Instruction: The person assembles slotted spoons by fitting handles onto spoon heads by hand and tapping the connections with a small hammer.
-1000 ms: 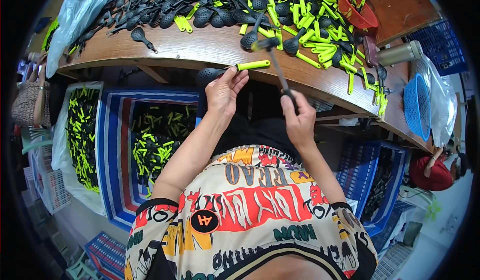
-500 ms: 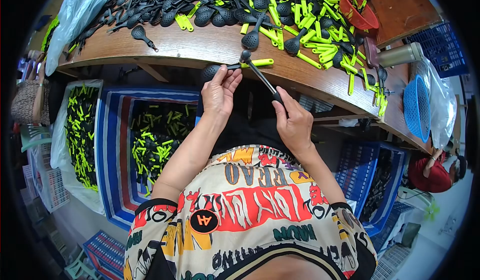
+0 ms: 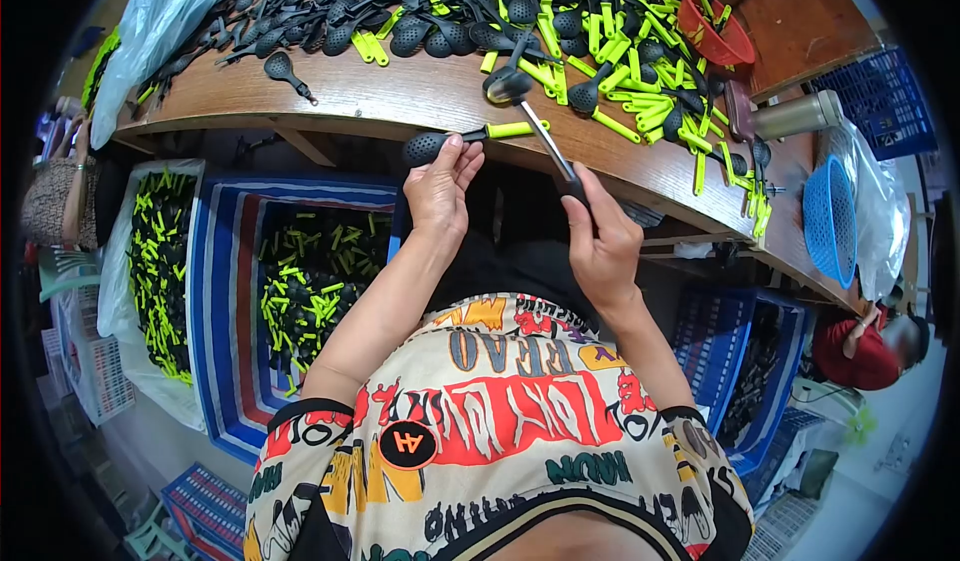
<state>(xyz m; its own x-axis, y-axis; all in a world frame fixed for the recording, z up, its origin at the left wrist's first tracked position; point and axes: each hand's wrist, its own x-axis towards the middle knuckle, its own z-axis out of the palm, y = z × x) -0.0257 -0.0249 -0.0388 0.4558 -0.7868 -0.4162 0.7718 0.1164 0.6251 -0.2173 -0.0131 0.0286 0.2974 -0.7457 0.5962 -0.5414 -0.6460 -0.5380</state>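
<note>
- so the spoon (image 3: 476, 135) is up at the front edge of the table (image 3: 400, 96); it lies pretty much left to right along that edge, perforated bowl (image 3: 425, 148) on the left, green handle (image 3: 517, 130) pointing right and a touch toward the table; can't tell if the handle really rests on the wood or hangs just over it
- left hand (image 3: 437, 191) is the near one, no contest; thumb and fingertips are pinched on the dark part right by the bowl, so the green handle sticks out free to the right of the fingers
- right hand (image 3: 607, 231) has its fingers wrapped round the grip of a hammer (image 3: 542, 134); the shaft slants up and left from the fist, crossing close to the free end of the green handle; the head (image 3: 509, 86) is beyond the spoon on the table side, kinda blurred, right in front of another black spoon
- vs half a second ago: back then the head sat over the spot where black meets green; now it's off that joint, farther out over the table, and the right hand has slid a bit to the right; the left hand and spoon have barely budged
</note>
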